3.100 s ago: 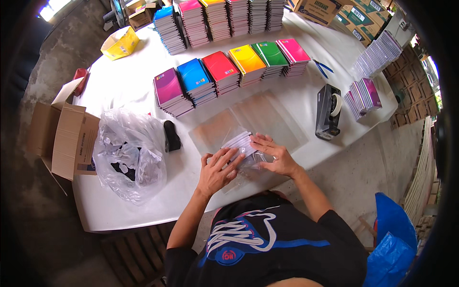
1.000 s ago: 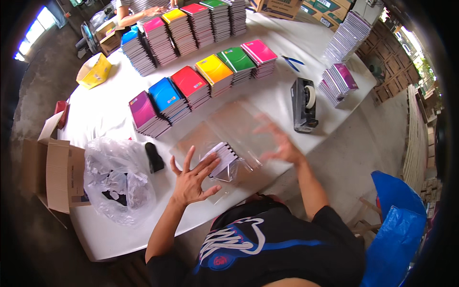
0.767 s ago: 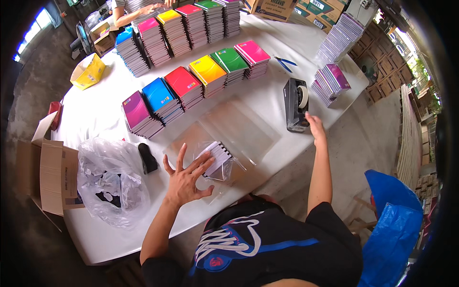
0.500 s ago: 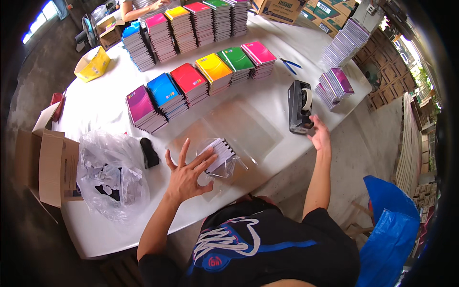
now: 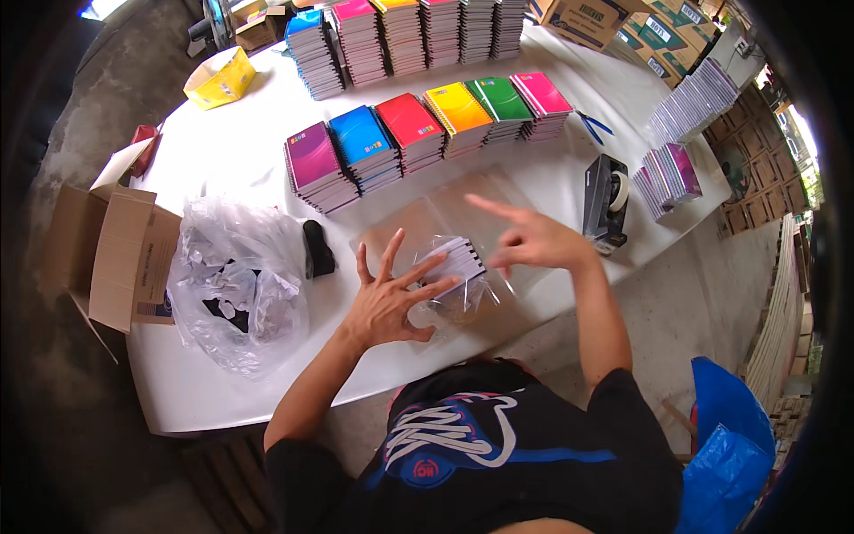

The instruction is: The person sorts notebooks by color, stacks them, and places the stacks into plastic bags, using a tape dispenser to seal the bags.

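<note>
My left hand lies with fingers spread, its fingertips pressing on a small spiral notebook loosely wrapped in clear plastic film. Just right of that notebook hovers my right hand, index finger stretched out and the other fingers partly curled. Whether a bit of tape clings to its fingertips is too small to tell. Beneath the wrapped notebook are flat clear plastic sheets on the white tabletop. A black tape dispenser with a roll of tape stands to the right of my right hand.
Notebook stacks in several colours stand in two rows beyond. More notebooks and blue-handled pliers are at the right. A plastic bag, a black object, an open carton and a yellow container occupy the left.
My right hand has left the tape dispenser and come left beside the wrapped notebook. My left hand stays pressed on the notebook. The whole view has shifted slightly.
</note>
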Motion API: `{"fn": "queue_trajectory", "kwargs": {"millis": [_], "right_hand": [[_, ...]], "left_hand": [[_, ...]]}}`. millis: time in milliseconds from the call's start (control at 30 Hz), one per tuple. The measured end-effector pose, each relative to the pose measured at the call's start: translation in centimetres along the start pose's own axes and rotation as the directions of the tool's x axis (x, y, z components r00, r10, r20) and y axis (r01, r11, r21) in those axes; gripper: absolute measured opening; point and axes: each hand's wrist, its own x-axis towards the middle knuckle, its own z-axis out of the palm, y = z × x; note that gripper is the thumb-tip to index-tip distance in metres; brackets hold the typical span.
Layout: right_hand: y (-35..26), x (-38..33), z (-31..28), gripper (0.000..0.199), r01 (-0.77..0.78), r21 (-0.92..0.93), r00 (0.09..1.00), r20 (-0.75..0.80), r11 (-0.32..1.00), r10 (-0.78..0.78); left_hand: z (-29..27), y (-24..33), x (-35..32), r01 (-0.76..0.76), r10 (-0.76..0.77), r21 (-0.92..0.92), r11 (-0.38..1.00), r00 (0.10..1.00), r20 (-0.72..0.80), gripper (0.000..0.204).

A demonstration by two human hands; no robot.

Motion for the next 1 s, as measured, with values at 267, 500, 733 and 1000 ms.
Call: {"fn": "queue_trajectory", "kwargs": {"millis": [267,500,733,1000], "right_hand": [[0.2,6.8,5.1,0.103,-0.181,-0.697,0.975,-0.222,0.694,0.031],[1.1,3.9,1.0,0.099,-0.3,-0.424,0.952,-0.185,0.855,0.242],[9.7,3.2,3.3,0.045,0.423,0.053,0.906,-0.049,0.904,-0.421],[9.1,3.8,5.4,0.027,0.292,0.444,0.956,-0.119,0.847,-0.267]], "left_hand": [[-0.9,0.8,0.4,0.021,-0.022,0.009,1.0,0.998,0.064,0.09],[0.5,1.0,0.2,0.027,-0.026,0.016,0.999,0.995,-0.099,0.082],[5.5,3.7,3.2,-0.04,-0.245,-0.39,0.92,0.717,-0.652,0.021],[5.3,3.4,2.9,-0.052,-0.532,-0.739,0.672,0.661,-0.53,0.028]]}}
